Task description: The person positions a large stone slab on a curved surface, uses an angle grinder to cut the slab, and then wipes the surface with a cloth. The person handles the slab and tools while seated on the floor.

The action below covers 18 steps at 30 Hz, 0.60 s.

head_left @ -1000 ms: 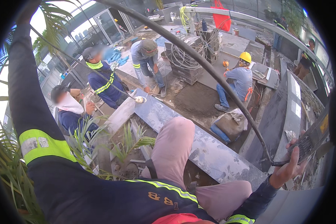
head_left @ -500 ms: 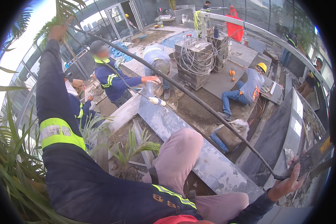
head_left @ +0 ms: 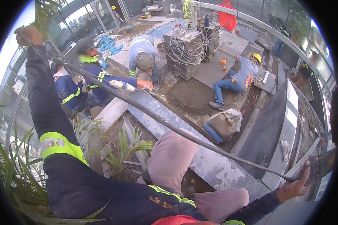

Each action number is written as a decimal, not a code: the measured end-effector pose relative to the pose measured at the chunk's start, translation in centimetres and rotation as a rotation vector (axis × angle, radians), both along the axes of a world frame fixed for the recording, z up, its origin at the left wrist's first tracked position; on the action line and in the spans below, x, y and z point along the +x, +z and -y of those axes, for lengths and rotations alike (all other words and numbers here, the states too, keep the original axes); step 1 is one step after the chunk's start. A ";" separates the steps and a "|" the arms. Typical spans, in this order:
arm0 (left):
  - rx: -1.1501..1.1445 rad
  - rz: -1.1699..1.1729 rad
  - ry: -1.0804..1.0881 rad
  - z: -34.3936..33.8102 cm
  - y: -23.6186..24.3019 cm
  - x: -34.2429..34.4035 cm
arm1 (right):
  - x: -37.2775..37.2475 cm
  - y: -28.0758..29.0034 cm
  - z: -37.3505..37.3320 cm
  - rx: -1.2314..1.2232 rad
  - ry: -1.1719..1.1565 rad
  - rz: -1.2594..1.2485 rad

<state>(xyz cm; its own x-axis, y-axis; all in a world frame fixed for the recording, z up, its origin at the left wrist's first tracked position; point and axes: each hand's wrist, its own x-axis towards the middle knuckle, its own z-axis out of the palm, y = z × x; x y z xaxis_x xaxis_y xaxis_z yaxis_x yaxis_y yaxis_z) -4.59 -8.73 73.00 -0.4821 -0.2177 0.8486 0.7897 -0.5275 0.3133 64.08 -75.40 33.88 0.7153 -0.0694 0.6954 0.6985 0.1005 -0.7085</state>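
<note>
My left hand is raised at the upper left, its fingers closed round a black power cord. The cord slopes across the view down to a dark power tool with a vented housing, partly lost at the right rim. My right hand grips the tool at the end where the cord enters; its exact kind is hidden. A white and blue plug connector hangs in the air by the cord. Just past it is a co-worker's outstretched hand; whether they touch, I cannot tell.
Below my bent knee lies a long grey stone slab. Palm leaves crowd my left side. Several co-workers work nearby, one in a yellow helmet on the ground. Stacked dark blocks with coiled cables and a filled sack stand ahead.
My left hand has moved left and slightly up, taking the cord with it. The connector has swung left and up. The co-worker's arm reaches lower. My right hand still holds the tool.
</note>
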 end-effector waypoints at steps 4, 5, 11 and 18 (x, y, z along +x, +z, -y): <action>-0.084 -0.132 0.002 7.5 -6.7 1.9 | -1.2 0.8 0.4 -0.033 -0.088 -0.126; -0.115 -0.258 0.065 9.1 -8.5 3.9 | -0.9 0.6 0.9 -0.038 -0.101 -0.098; -0.410 -0.950 0.251 11.0 -23.3 19.6 | 1.5 0.3 3.3 -0.098 -0.372 -0.008; -1.308 -1.859 0.181 10.2 -44.5 29.8 | -0.2 1.7 6.7 -0.180 -0.320 0.024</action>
